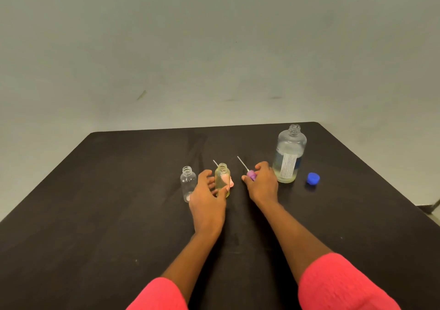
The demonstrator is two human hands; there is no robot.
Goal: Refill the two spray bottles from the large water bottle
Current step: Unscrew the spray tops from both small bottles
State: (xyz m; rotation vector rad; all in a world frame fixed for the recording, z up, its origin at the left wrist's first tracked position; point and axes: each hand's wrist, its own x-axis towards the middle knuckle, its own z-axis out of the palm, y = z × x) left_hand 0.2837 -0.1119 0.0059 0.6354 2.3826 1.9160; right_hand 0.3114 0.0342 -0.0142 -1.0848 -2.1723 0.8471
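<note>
Two small clear spray bottles stand uncapped on the black table (119, 190). The left one (188, 183) looks empty. The other (222, 178) holds yellowish liquid, and my left hand (207, 195) grips its lower body. A pink spray head (231, 183) with a white tube lies just behind that bottle. My right hand (262, 183) pinches a purple spray head (251, 175), whose white dip tube slants up and to the left. The large clear bottle (289, 155) stands open at the right, about half full.
A blue cap (313, 178) lies on the table to the right of the large bottle. The table's far edge runs close behind the bottles, with a plain grey wall beyond. The right edge drops off near a metal leg (435, 205).
</note>
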